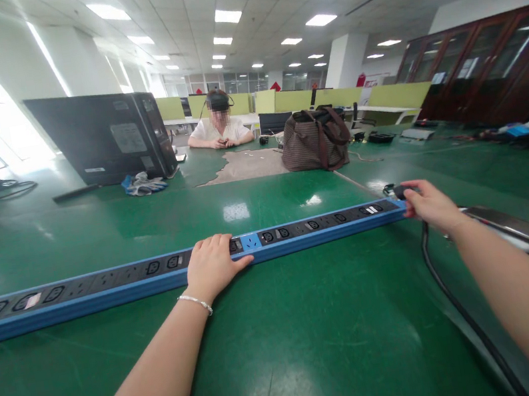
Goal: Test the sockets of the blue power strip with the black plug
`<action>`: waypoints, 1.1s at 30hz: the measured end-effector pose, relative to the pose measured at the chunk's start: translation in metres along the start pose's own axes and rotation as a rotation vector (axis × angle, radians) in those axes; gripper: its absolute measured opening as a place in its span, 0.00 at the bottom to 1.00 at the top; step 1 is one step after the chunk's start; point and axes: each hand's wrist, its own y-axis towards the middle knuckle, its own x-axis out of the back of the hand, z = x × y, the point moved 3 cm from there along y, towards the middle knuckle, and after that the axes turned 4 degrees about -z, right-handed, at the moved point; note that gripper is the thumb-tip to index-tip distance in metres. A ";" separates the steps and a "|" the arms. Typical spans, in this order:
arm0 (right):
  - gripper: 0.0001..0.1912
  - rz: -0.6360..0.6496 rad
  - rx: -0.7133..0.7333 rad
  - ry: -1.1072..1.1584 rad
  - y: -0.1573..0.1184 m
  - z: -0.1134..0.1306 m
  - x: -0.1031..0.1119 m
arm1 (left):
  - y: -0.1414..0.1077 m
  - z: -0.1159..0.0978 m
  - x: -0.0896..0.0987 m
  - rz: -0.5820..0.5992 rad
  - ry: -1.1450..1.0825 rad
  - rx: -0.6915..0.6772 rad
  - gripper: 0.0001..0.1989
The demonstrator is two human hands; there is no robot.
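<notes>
- Forearms (147, 380) closest to me, reaching in from the bottom edge; bracelet (195, 299) on the left wrist.
- Blue strip (109, 299) lies across the counter (286, 329), sockets up, running out past the left edge of my view. Lighter blue socket (251, 241) sits just right of the left grip.
- Left grip (212, 267) clasped across the strip near mid-length: fingers over the top, thumb along the near side. How hard it presses, I cannot tell.
- Right grip (430, 204) pinching a black end piece (399, 192) at the strip's right end, thumb and fingers together. Whether that piece is seated, I cannot tell.
- Black cord (458, 309) drops from under the right grip and curves toward me; the join is hidden.
- Handling, my judgement: strip long, stiff, fairly heavy, smooth-sided; on this glossy top it could swing or slide if pushed at one end. Best held by both long sides, with two holds spaced well apart, off the socket faces.
- Cord looks thick and springy, liable to tug; take it by the solid end piece.
- Beyond: computer (103, 140), gloves (143, 184) beside it, bag (311, 143), and a person (217, 128) seated at the far side.
</notes>
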 end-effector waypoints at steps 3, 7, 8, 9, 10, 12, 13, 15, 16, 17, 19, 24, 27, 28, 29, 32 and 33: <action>0.26 -0.009 -0.221 0.004 0.007 -0.006 0.013 | 0.000 0.000 0.000 0.010 0.009 0.008 0.31; 0.21 -0.051 -0.190 -0.250 0.013 -0.001 0.024 | 0.000 0.000 0.000 0.009 0.002 0.008 0.30; 0.20 -0.043 -0.168 -0.299 0.014 0.001 0.024 | 0.000 0.000 0.000 0.008 0.001 0.007 0.30; 0.20 -0.031 -0.150 -0.329 0.013 0.002 0.023 | 0.000 0.000 0.000 0.008 0.000 0.005 0.30; 0.20 -0.021 -0.138 -0.338 0.013 0.004 0.020 | 0.000 0.000 0.000 0.008 0.001 0.002 0.30; 0.21 -0.023 -0.123 -0.347 0.012 0.005 0.015 | 0.000 0.000 0.000 0.003 0.004 -0.002 0.30; 0.22 -0.029 -0.117 -0.350 0.011 0.006 0.013 | -0.001 0.000 0.000 0.000 0.005 -0.004 0.30; 0.23 -0.028 -0.111 -0.349 0.012 0.005 0.008 | -0.001 0.001 0.000 -0.006 0.007 -0.006 0.30; 0.23 -0.018 -0.110 -0.348 0.013 0.004 0.006 | -0.001 0.001 0.000 -0.008 0.007 -0.007 0.30; 0.23 -0.001 -0.109 -0.350 0.014 0.003 0.004 | -0.001 0.001 0.000 -0.009 0.007 -0.007 0.30; 0.22 0.034 -0.104 -0.360 0.017 0.000 0.002 | -0.001 0.001 0.000 -0.006 0.007 -0.007 0.31; 0.21 0.061 -0.092 -0.400 0.025 -0.012 -0.005 | 0.000 0.001 -0.001 -0.003 0.008 -0.010 0.31; 0.20 0.076 -0.091 -0.377 0.029 -0.019 -0.009 | 0.000 0.001 -0.002 -0.004 0.012 -0.010 0.31; 0.20 0.074 -0.096 -0.373 0.029 -0.021 -0.010 | 0.000 0.001 -0.002 -0.003 0.013 -0.010 0.31; 0.20 0.070 -0.100 -0.373 0.030 -0.022 -0.010 | 0.000 0.001 -0.002 -0.003 0.015 -0.009 0.31; 0.19 0.074 -0.099 -0.392 0.032 -0.022 -0.010 | 0.000 0.001 -0.002 -0.001 0.016 -0.003 0.31; 0.19 0.081 -0.098 -0.395 0.032 -0.021 -0.010 | 0.000 0.000 -0.001 -0.001 0.014 0.000 0.31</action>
